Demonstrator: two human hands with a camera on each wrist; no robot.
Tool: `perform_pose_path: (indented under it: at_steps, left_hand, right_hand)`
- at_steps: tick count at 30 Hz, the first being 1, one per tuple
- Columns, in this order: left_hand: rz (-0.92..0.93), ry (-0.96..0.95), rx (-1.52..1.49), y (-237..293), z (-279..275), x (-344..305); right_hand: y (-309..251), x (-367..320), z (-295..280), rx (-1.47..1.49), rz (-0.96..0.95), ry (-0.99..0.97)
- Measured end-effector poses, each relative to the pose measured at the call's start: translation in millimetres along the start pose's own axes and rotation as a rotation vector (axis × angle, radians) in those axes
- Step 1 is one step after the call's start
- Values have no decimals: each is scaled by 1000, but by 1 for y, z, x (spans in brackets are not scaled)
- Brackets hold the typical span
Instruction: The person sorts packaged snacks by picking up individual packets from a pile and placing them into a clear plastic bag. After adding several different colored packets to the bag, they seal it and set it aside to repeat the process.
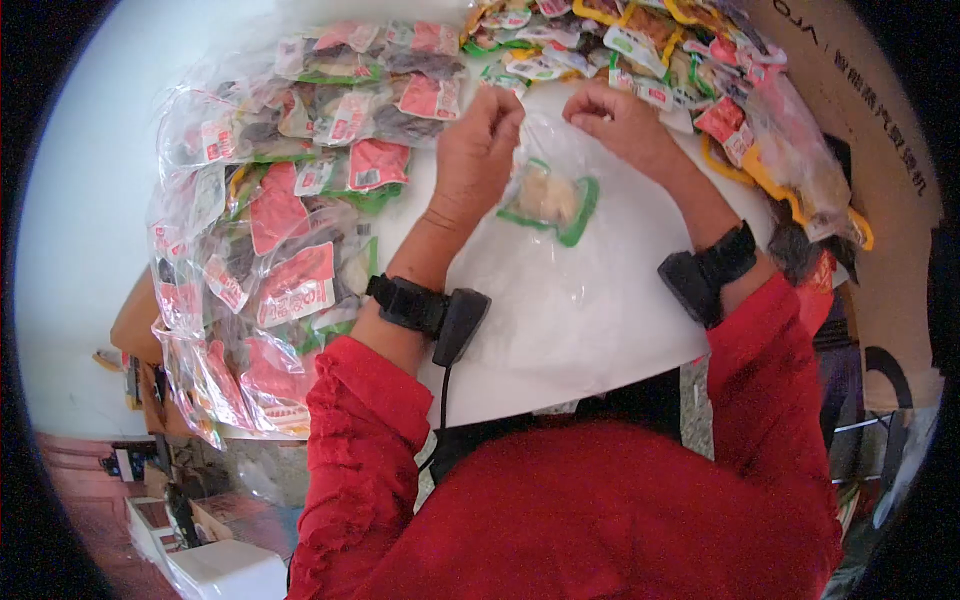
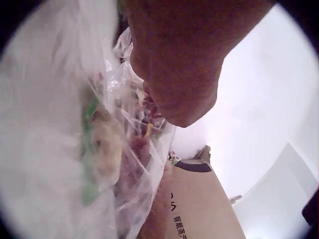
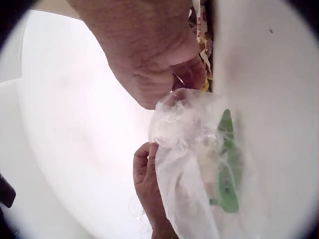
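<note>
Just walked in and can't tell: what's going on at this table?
A person in red sleeves is working at a white table. The left hand and right hand both pinch the top of a clear bag, with a green-edged packet inside it. Other packets lie heaped to the left and along the far edge.

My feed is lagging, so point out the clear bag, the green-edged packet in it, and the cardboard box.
clear bag [image 1: 545, 140], head view, film above the packet.
green-edged packet [image 1: 548, 198], head view, its pale middle.
cardboard box [image 2: 204, 194], left wrist view, its brown side.
</note>
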State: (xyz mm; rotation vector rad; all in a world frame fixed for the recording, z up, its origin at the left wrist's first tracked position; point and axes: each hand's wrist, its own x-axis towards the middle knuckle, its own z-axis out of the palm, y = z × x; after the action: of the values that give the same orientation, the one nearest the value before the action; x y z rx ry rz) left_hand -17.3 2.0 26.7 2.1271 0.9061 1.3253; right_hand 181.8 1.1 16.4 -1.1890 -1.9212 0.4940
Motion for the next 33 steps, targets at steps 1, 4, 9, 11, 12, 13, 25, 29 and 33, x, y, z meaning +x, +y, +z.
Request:
perform_pose_path:
  at_steps: [1, 4, 9, 11, 12, 13, 25, 29, 33]
  left_hand:
    - [-51, -49, 71, -3, 2, 0]
    - [-97, -90, 60, -11, 9, -6]
    - [-192, -120, 14, -30, 22, -7]
    - [-209, -117, -4, -28, 21, -7]
    - [-225, -136, -13, -30, 21, -7]
    - [-224, -122, -47, -31, 21, -7]
    - [-237, -129, -45, -30, 16, -11]
    - [-204, -157, -45, -19, 6, -12]
    - [-142, -77, 12, -34, 19, -10]
  right_hand:
    - [-1, 2, 0, -14, -21, -4]
    - [-7, -2, 4, 32, -10, -57]
    - [-2, -3, 7, -35, 106, -92]
    - [1, -3, 7, -76, 114, -101]
    - [1, -4, 7, -93, 105, -113]
    - [1, -4, 7, -68, 162, -118]
    - [-17, 22, 7, -255, 115, -206]
    - [-24, 59, 15, -712, -199, -287]
    - [-15, 93, 36, -1115, -628, -296]
